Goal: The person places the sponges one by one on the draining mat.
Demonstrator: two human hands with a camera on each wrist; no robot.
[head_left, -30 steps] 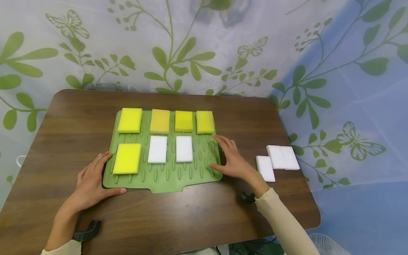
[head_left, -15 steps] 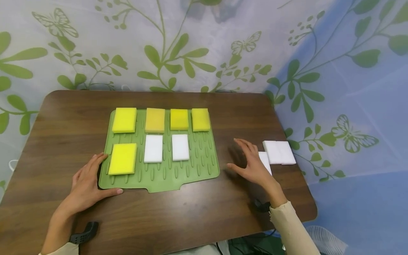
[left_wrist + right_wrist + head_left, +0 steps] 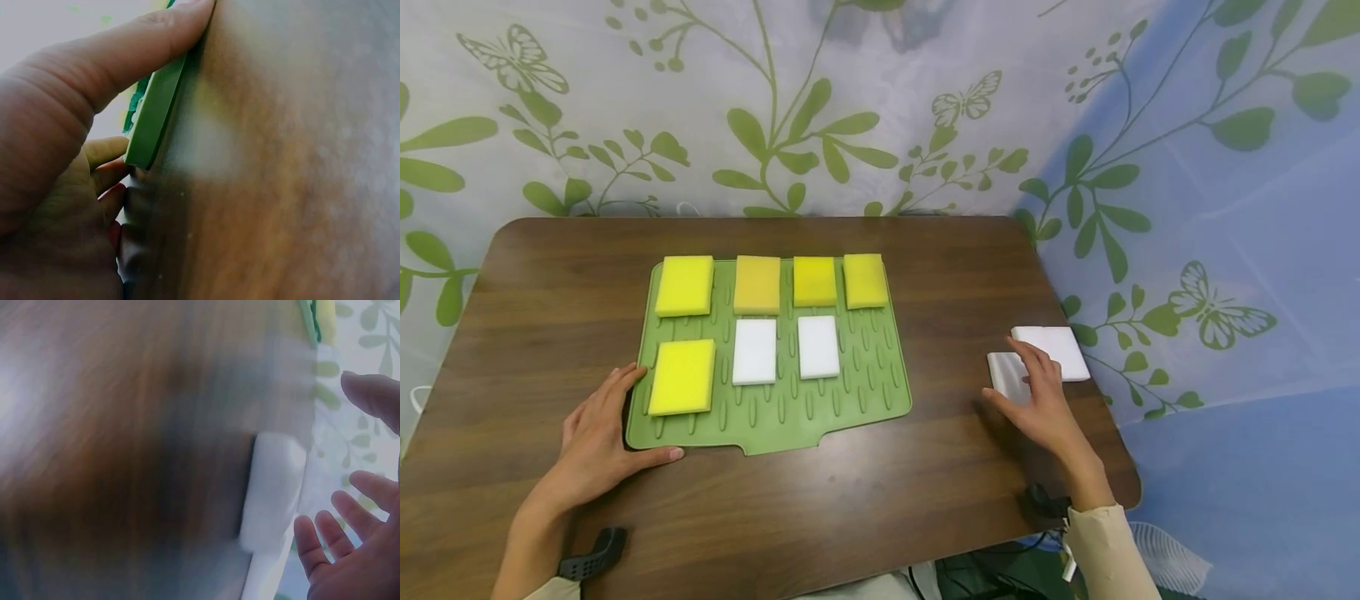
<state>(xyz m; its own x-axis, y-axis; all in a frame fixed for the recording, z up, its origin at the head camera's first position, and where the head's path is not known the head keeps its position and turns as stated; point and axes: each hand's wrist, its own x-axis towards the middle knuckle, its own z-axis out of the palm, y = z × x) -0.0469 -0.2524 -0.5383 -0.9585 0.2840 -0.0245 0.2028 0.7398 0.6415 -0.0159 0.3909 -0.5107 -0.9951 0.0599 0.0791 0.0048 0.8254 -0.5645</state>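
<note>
My left hand [image 3: 593, 446] rests at the near left corner of a green ridged mat [image 3: 790, 432], fingers on its left edge and thumb along its front edge. In the left wrist view the thumb lies by the mat's green rim [image 3: 153, 122]. My right hand [image 3: 1047, 412] hovers, fingers spread and holding nothing, above a white sponge block [image 3: 1006, 377] on the table's right side. More white blocks [image 3: 1063, 353] lie against it, partly hidden by the fingers. The right wrist view shows a gap between the fingers and a white block [image 3: 274, 494].
Across the mat's back stands a row of yellow sponges [image 3: 685, 286], one of them paler [image 3: 757, 285]. Another yellow sponge [image 3: 682, 377] is in front at left, beside two white blocks [image 3: 755, 352]. A patterned curtain [image 3: 820, 125] hangs behind the brown table [image 3: 835, 508].
My right hand has moved from the mat's right edge rightward to above the white blocks. The left hand stays at the mat's corner. The head view has shifted slightly.
</note>
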